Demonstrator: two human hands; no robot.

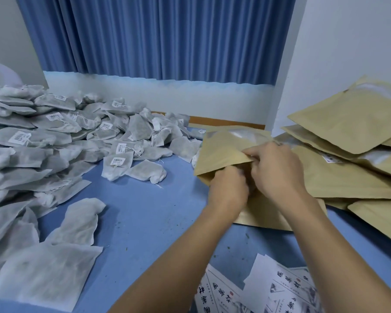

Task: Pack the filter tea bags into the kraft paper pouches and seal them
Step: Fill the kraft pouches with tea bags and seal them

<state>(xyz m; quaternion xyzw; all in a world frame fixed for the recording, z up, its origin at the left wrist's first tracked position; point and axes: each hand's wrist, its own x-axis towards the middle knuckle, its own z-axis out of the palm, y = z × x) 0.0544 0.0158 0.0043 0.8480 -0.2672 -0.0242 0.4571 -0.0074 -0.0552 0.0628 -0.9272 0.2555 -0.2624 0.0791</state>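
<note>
A kraft paper pouch [221, 150] is held in the middle of the view, tilted up off the blue table, its mouth towards me. My right hand [278, 170] pinches the pouch's upper edge with curled fingers. My left hand [228, 190] is curled at the pouch's opening, its fingertips hidden inside; what it holds cannot be seen. A large heap of grey-white filter tea bags [43, 141] with small white tags covers the left of the table. Several flat tea bags [48, 267] lie near the front left.
A stack of kraft pouches [352, 154] leans at the right against the white wall. Printed white label sheets [257, 290] lie at the front, under my right forearm. A blue curtain [158, 37] hangs behind. Bare blue tabletop [145, 211] shows between heap and pouches.
</note>
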